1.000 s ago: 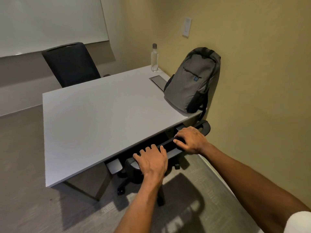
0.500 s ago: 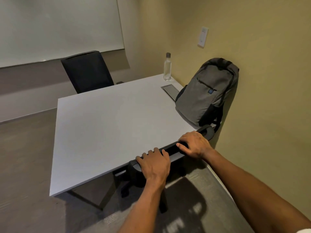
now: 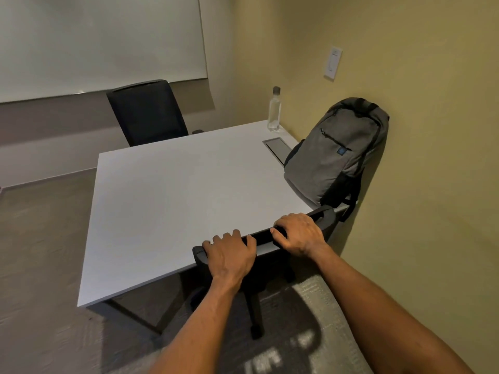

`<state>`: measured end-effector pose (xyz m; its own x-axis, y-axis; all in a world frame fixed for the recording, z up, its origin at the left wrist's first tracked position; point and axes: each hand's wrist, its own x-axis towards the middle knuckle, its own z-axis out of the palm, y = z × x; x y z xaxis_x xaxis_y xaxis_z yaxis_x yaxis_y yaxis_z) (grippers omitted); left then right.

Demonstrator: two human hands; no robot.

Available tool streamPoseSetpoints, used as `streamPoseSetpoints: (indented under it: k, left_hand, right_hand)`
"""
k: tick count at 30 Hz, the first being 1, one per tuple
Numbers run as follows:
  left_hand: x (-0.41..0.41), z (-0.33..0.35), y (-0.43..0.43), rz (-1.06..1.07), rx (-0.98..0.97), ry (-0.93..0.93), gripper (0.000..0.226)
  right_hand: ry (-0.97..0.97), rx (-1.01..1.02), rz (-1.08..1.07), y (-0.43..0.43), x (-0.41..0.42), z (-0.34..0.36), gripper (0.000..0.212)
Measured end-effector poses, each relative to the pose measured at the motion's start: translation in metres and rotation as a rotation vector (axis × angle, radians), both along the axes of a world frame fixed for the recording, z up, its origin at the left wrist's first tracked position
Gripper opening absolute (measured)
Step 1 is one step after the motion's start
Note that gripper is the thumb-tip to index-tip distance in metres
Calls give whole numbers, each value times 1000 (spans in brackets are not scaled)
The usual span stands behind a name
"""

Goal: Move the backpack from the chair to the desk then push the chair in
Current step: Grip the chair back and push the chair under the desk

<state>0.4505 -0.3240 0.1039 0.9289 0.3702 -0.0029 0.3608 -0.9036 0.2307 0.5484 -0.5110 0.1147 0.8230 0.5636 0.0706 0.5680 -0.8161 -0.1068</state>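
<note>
A: Item one, backpack (image 3: 334, 155): grey, sitting upright on the desk (image 3: 172, 201) along its right edge, leaning against the yellow wall (image 3: 421, 184). That step is looking done.

B: Item two, chair (image 3: 263, 237): black, its back standing right at the desk's near edge toward the near right corner, seat hidden under the top. Pushing in is the step in hand.

A: Left hand (image 3: 231, 255): lying over the left end of the chair's top rail, fingers curled round it.

B: Right hand (image 3: 298, 233): gripping the same rail farther right, fingers wrapped over the front.

A: Other stock: bottle (image 3: 274, 109) at the far right corner, second chair (image 3: 147, 113) beyond the far edge.

B: Next move, as I'm judging it: little travel is remaining, so a final gentle push straight forward, then both hands letting go without dragging the chair back out.
</note>
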Motion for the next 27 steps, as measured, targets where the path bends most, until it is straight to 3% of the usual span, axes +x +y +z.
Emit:
streamPoseSetpoints:
  k: [15, 21, 27]
  left_hand:
    - [-6, -1, 3, -21, 12, 8, 71]
    - [-14, 4, 5, -86, 28, -6, 65]
    - [-38, 9, 27, -157, 22, 2, 61]
  right_hand:
    - [-7, -11, -42, 1, -15, 2, 54]
    - [-40, -10, -226, 4, -34, 1, 55]
    - [125, -26, -324, 18, -68, 7, 69]
